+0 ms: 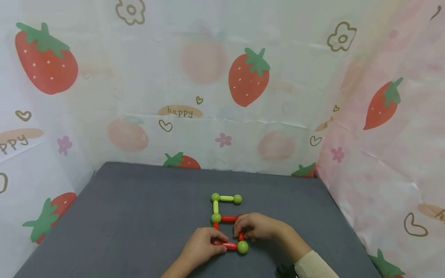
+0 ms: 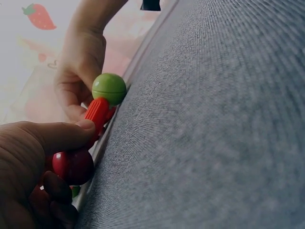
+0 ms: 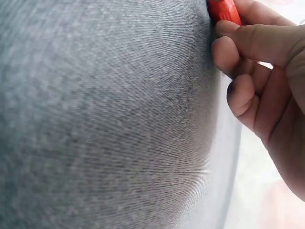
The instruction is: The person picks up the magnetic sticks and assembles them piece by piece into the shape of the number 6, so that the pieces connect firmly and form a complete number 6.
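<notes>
On the grey cloth lies a figure of toy building rods and balls. Its near part is a square of red rods, with a green ball (image 1: 242, 247) at the near right corner. My left hand (image 1: 201, 245) holds the near left corner, thumb on the near red rod (image 1: 230, 245) and fingers round the dark red ball (image 2: 74, 167). With thumb and fingertips, my right hand (image 1: 259, 226) pinches the right-side red rod (image 3: 224, 10) and hides the far right corner. Another red rod (image 1: 228, 219) runs from that corner to a green ball (image 1: 216, 218) at the left.
Beyond the square, a yellow-green rod (image 1: 215, 207) leads to a green ball (image 1: 215, 197). A second yellow-green rod (image 1: 226, 198) joins it to another green ball (image 1: 238, 199). Strawberry-print curtains (image 1: 208, 135) enclose the grey table (image 1: 139, 216). A black object (image 1: 286, 270) lies by the right sleeve.
</notes>
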Demonstrator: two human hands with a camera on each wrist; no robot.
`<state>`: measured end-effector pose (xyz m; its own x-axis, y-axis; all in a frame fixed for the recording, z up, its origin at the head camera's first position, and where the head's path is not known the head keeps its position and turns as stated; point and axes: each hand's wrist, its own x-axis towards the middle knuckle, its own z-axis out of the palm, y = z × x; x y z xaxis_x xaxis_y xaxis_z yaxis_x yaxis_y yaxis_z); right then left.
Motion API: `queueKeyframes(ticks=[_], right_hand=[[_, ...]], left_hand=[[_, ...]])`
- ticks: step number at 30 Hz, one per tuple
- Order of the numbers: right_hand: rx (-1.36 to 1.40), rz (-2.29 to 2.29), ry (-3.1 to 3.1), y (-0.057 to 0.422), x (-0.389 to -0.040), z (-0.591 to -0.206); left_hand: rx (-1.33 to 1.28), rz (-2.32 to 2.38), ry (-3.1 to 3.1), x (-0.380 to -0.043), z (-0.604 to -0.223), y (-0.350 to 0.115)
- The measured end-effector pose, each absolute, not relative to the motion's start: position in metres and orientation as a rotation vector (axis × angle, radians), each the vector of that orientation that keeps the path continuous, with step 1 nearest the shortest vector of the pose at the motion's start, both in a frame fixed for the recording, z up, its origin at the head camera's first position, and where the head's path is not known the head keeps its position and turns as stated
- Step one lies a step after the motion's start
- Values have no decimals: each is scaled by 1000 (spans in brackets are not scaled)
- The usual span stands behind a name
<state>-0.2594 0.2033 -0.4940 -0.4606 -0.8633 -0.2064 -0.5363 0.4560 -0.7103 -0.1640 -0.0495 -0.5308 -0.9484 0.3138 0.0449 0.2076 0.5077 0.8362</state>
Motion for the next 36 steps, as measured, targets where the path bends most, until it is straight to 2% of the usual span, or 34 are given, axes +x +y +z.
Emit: queueKeyframes(ticks=[15,36], right_hand=[[-1131,-777,2087,208,-268,-491],[-1119,-809,2086,203,-260,-488]], left_hand=[[488,1423,2653,-164,-531,-47],[464,1408,2664,-163,-529,-48]])
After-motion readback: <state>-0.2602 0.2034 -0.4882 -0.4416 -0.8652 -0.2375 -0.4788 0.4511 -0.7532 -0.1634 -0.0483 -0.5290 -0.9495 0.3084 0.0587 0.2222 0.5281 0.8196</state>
